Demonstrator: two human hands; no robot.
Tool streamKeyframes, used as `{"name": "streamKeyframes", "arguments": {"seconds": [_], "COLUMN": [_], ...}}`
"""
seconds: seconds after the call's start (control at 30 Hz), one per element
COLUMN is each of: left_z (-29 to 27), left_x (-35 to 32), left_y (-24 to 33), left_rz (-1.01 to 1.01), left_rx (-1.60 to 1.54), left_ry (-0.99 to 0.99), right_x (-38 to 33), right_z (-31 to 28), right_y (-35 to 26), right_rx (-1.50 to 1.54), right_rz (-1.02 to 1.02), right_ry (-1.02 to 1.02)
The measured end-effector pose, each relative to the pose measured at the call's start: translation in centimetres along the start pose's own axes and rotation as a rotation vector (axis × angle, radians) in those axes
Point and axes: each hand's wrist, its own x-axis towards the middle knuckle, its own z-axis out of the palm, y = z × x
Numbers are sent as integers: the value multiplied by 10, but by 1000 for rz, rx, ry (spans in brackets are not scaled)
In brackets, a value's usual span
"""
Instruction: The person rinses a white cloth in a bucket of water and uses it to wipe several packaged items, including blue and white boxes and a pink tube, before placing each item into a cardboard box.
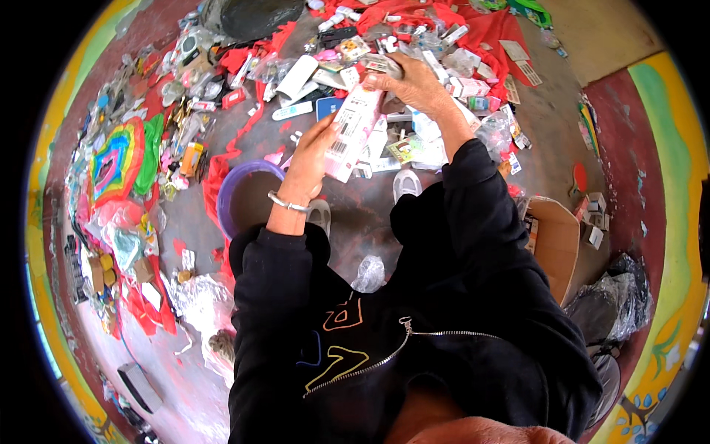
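Between my hands is a long, narrow pink and white box (353, 135), tilted, with printing and a barcode on its side. My left hand (316, 159), with a silver bangle at the wrist, is closed around the box's lower left side. At its upper end my right hand (409, 83) grips the box, thumb across the top and fingers partly hidden behind. Under and beyond the box spreads a heap of mixed small packages, with a white cylinder (297, 76) and a blue card (328, 108) close by.
A purple basin (224, 198) stands by my left leg. On my right is an open cardboard box (556, 240) near small cartons (594, 214). Red cloth (484, 33) lies under the heap. Left, a rainbow-striped item (118, 159) rests among clutter; crumpled clear plastic (368, 274) lies between my legs.
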Motion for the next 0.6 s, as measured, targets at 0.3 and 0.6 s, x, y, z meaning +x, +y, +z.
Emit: {"name": "streamKeyframes", "arguments": {"seconds": [0.3, 0.6], "left_z": [-8, 15], "left_x": [-3, -13], "left_y": [15, 7], "left_rz": [-192, -232], "left_rx": [-569, -664], "left_ry": [-380, -342], "right_x": [7, 4], "right_z": [0, 8], "right_y": [5, -6], "right_rx": [1242, 1226], "right_rz": [181, 61], "right_ry": [188, 64]}}
